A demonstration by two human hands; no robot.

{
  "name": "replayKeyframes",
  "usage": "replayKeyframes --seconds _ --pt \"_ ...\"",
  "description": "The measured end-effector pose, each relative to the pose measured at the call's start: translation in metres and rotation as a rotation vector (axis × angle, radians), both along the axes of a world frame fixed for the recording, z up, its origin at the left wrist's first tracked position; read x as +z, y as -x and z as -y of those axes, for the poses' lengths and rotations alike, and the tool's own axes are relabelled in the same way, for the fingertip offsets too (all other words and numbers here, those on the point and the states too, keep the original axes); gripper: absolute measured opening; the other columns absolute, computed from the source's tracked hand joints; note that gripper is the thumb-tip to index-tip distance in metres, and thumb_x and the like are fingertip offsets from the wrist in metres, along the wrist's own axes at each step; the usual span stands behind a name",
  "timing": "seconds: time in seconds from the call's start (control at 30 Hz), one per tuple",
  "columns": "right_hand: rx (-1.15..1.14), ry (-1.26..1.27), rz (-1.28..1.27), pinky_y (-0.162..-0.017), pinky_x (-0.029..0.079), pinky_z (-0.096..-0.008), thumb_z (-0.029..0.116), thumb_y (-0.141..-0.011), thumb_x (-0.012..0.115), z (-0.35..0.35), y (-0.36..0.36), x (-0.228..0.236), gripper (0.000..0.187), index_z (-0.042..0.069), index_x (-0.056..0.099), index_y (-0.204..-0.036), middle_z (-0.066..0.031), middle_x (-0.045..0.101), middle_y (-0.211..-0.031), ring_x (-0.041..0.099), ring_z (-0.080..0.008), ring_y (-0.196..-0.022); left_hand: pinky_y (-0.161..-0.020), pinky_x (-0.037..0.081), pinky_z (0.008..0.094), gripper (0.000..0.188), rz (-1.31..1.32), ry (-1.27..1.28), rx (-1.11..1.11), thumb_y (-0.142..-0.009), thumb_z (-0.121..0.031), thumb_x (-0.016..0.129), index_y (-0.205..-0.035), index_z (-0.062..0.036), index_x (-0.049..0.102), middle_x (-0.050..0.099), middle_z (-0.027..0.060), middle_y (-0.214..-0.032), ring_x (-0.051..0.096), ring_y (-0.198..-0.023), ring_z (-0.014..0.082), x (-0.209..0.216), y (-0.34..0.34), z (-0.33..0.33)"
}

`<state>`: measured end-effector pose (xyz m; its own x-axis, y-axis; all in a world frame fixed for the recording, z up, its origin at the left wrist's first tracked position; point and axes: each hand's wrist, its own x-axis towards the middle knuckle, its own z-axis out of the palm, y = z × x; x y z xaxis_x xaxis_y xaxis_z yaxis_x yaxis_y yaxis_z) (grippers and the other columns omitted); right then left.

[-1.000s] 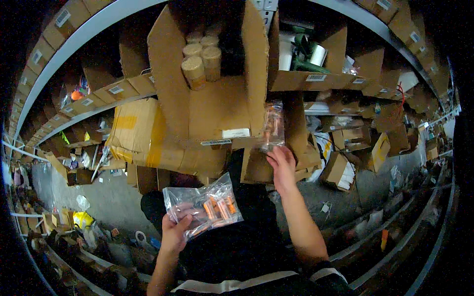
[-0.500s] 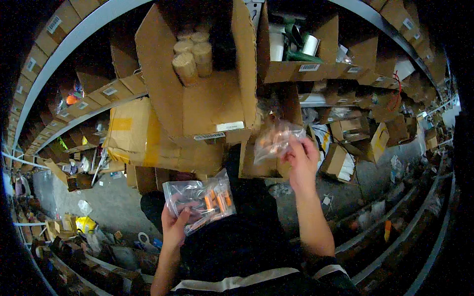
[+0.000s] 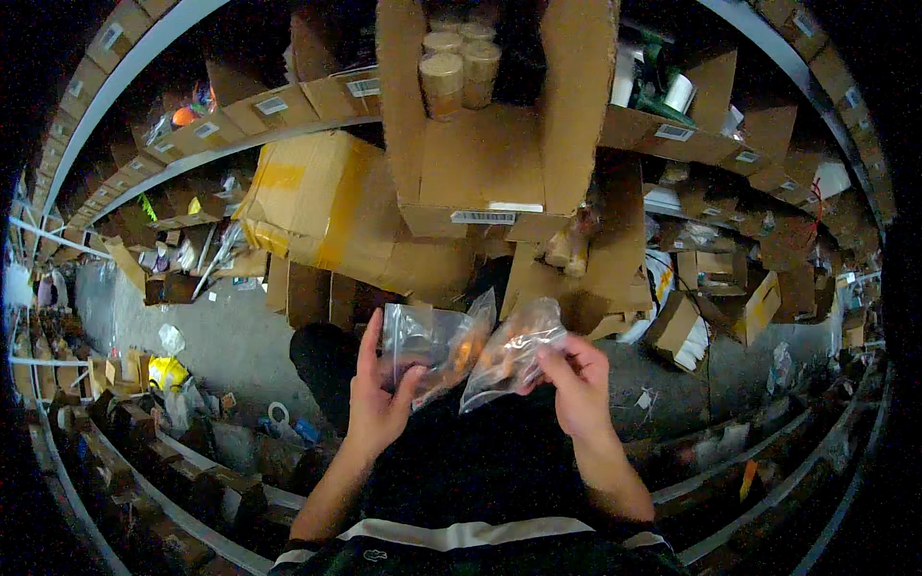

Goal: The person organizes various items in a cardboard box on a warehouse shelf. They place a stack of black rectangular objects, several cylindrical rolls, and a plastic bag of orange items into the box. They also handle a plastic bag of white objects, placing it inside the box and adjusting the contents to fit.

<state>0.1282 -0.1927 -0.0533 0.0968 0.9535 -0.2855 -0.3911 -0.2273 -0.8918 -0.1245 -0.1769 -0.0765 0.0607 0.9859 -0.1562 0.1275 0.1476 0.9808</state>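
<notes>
In front of my body, my left hand (image 3: 382, 394) grips a clear plastic bag (image 3: 415, 331) with small orange pieces inside, its thumb over the near side. Close beside it, my right hand (image 3: 579, 382) pinches a second clear plastic bag (image 3: 519, 348), which also holds orange pieces. The two bags' inner edges meet or nearly meet; glare and folds blur what is in them. Beyond the hands stands a tall open cardboard box (image 3: 485, 158) with several pale, round-topped cylinders (image 3: 444, 82) in its back left.
A large taped carton (image 3: 307, 202) lies left of the tall box. An open carton (image 3: 615, 245) with light rolls stands at its right. Shelves of labelled cardboard bins (image 3: 264, 108) curve around the far side. A yellow item (image 3: 167, 372) and loose bags lie lower left.
My right hand has brought its bag down and toward the left one. My left hand has risen and shifted right with its bag. The whole view has turned, moving the boxes rightward and up.
</notes>
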Motion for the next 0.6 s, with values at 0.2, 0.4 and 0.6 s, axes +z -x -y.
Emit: replayKeyframes --seconds 0.2,0.4,0.6 --pt "0.192 -0.017 0.247 -0.066 0.057 -0.0270 0.014 -0.099 0.066 -0.004 0.035 -0.024 0.014 0.000 0.068 -0.103 -0.0051 0.072 -0.086 0.069 -0.0114 -0.077 -0.094 0.053 0.0347 0.052 -0.244 -0.075 -0.259 -0.094 -0.013 0.069 -0.140 -0.0021 0.048 0.074 0.0142 -0.108 0.071 -0.104 0.0239 0.011 0.012 0.007" --pt "0.302 -0.043 0.126 -0.064 0.056 -0.0263 0.021 -0.100 0.066 -0.002 0.074 -0.040 0.021 0.000 0.065 -0.102 -0.0052 0.070 -0.082 0.069 -0.0105 -0.074 -0.083 0.056 0.0364 0.044 -0.427 -0.128 -0.324 -0.089 -0.011 0.074 -0.130 -0.0044 0.056 0.073 0.0167 -0.104 0.074 -0.095 0.0301 0.007 0.006 0.023" --pt "-0.127 -0.104 0.303 -0.066 0.055 -0.0308 0.025 -0.103 0.058 -0.051 0.000 -0.062 0.033 0.001 0.067 -0.083 -0.0086 0.071 -0.078 0.067 -0.0143 -0.069 -0.076 0.056 0.0339 0.021 -0.459 -0.124 -0.162 -0.094 -0.007 0.067 -0.114 -0.0026 0.065 0.074 0.0174 -0.097 0.075 -0.085 0.0252 -0.013 0.024 0.022"
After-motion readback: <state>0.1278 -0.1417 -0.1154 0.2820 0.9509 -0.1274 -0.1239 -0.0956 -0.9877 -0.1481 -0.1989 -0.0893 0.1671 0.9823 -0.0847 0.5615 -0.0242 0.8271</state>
